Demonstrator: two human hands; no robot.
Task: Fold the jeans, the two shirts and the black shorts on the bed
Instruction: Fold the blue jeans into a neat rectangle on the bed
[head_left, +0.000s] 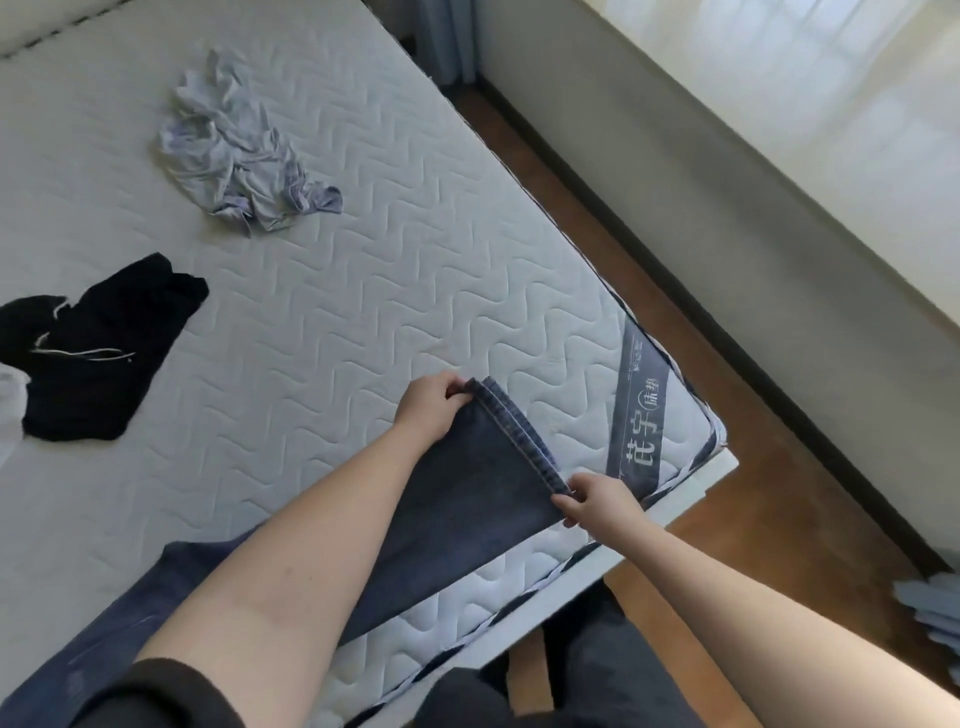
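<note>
Denim jeans (467, 483) hem pinched by left hand (428, 405) and right hand (597, 501).

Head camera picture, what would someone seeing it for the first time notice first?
First, the two hands near the bed's lower right corner: the left hand and the right hand each pinch an end of the hem of the dark jeans, whose legs run back toward the person. Next, on the white mattress, the black shorts lie crumpled at the left edge and a rumpled pale shirt sits farther up.

Colours I see on the bed

Dark blue jeans (467, 488), black shorts (98, 353), pale grey shirt (239, 156), white wave-quilted mattress (363, 260).
</note>
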